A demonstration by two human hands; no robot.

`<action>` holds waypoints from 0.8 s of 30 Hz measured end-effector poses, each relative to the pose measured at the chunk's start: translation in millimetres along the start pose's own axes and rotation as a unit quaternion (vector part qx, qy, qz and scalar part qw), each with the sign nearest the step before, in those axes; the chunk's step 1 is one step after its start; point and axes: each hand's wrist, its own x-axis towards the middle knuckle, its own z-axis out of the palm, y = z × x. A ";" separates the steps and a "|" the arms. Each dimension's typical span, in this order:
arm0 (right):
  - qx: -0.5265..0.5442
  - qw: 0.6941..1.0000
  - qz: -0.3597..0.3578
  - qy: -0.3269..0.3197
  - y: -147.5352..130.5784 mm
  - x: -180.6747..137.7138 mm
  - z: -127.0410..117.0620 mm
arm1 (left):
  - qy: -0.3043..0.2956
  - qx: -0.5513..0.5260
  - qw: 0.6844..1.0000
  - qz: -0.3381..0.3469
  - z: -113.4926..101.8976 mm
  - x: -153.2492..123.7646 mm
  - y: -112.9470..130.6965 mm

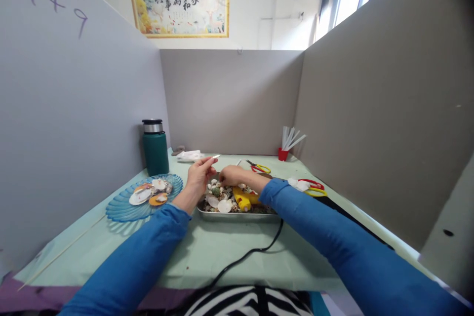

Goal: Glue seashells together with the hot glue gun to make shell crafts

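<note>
Clock centred on the metal tray (237, 216): nearest, at 6 o'clock, we have a black cord (246, 255) running to the tabletop (177, 266) edge; if a sleeve snags it and it feeds the yellow tool (241, 200), likely a glue gun, the tray's loose shells (224, 206) could spill. At 9 o'clock, the blue plate (120, 207) could get elbowed by the left forearm. Left hand (199, 175) pinches a small white piece (216, 156); fingertip grip, so it could slip. Right hand (233, 175) dips into the tray, fingers curled; we can't tell if gripping. Farther, 10 o'clock, the green bottle (155, 150) could topple if bumped.
</note>
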 end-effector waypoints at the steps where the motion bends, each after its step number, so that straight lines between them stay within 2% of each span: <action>1: 0.008 1.000 0.000 0.013 1.9 -1.0 0.0 | -0.001 0.000 1.000 0.000 0.1 -0.2 0.4; 7: 0.103 0.991 -0.020 0.088 22.5 -37.0 -14.5 | -0.010 0.035 0.999 0.012 3.1 -3.5 1.2; 9: 0.222 0.964 -0.027 0.146 25.6 -52.9 -16.9 | -0.018 0.065 0.997 0.025 5.8 -5.8 1.6; 12: 0.308 0.928 -0.034 0.206 25.8 -71.5 -16.1 | -0.032 0.127 0.989 0.071 10.6 -9.5 2.2; 16: 0.294 0.917 -0.023 0.268 21.7 -82.8 -13.6 | -0.038 0.220 0.963 0.150 13.5 -12.8 1.0; 20: 0.266 0.913 -0.017 0.310 14.9 -85.0 -12.3 | -0.055 0.307 0.929 0.201 12.5 -15.3 -1.9; 24: 0.240 0.906 -0.012 0.349 10.5 -85.8 -10.5 | -0.064 0.327 0.915 0.227 13.1 -18.8 -2.1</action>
